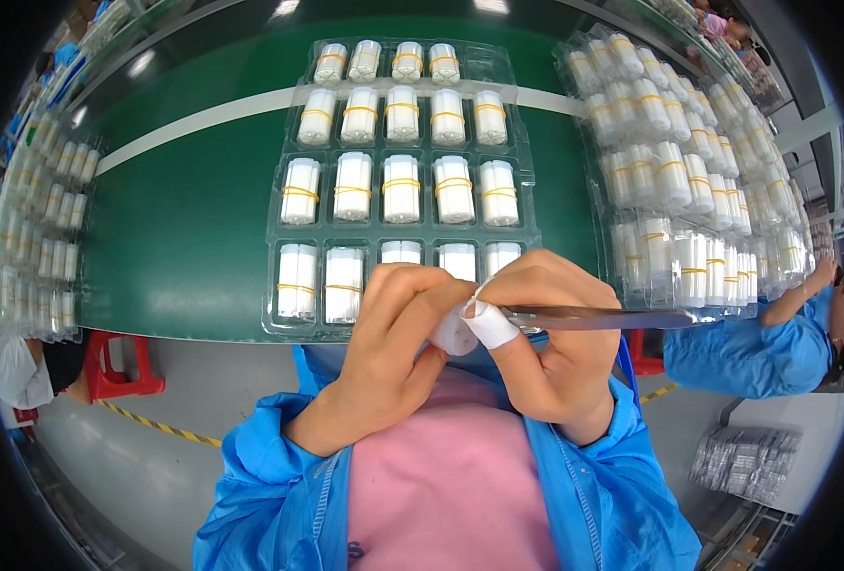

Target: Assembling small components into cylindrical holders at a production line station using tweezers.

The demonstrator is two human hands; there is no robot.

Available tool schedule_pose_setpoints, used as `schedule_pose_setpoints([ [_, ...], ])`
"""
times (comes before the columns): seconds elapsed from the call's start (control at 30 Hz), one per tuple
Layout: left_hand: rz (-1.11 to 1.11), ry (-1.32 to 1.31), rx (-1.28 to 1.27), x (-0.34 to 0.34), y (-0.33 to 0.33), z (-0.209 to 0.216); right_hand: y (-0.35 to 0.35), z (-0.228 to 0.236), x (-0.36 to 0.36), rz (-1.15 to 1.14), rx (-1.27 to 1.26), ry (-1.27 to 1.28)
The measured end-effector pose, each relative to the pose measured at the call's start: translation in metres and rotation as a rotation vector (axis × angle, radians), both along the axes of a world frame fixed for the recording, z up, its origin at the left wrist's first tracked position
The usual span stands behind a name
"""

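1. Head view, room: green worktable crossed by a pale stripe; grey floor below, red stool at left, a co-worker in blue at far right.
2. Clear tray on the table ahead of the person, rows of compartments. White bundles in it, one per filled compartment, each ringed by a yellow band; four in the farthest row, five in each row nearer. Nearest row partly behind the hands.
3. More loaded trays: piled stacks at right, others at left.
4. Left hand: fingers curled closed, thumb and fingertips pinching a whitish piece. Piece sits between both hands, just past the tray's near edge, in front of the chest.
5. Look of the piece: small, pale, faintly translucent, rounded at its lower end, few tiny dark specks; upper part covered by fingers, full shape cannot be told.
6. Right hand: closed round a slim dark metal tool, flat and long, its wide end pointing right. White wrap on the thumb, close beside the piece; contact unclear.
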State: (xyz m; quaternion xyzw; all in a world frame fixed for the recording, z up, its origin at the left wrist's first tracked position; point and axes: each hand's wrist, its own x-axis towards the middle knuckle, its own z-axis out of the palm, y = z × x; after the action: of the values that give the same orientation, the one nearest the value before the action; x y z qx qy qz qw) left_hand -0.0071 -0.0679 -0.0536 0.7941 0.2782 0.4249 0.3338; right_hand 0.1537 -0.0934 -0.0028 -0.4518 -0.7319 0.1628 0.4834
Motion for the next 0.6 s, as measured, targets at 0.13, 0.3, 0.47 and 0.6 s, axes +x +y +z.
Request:
schedule_pose_setpoints([
  [0.13, 0.025, -0.154, -0.255, 0.002, -0.003, -0.002, 0.004, -0.01, 0.0, 0.016, 0.024, 0.262],
  [0.3, -0.053, -0.294, -0.374, -0.003, -0.003, 0.002, -0.005, -0.019, 0.004, 0.016, 0.005, 0.579],
  [0.47, -0.081, -0.32, -0.401, -0.001, -0.004, 0.001, -0.011, -0.023, 0.0, 0.097, -0.043, 0.647],
  [0.6, -0.09, -0.3, -0.419, 0.0, -0.004, 0.0, -0.019, -0.021, -0.005, 0.054, -0.101, 0.748],
])
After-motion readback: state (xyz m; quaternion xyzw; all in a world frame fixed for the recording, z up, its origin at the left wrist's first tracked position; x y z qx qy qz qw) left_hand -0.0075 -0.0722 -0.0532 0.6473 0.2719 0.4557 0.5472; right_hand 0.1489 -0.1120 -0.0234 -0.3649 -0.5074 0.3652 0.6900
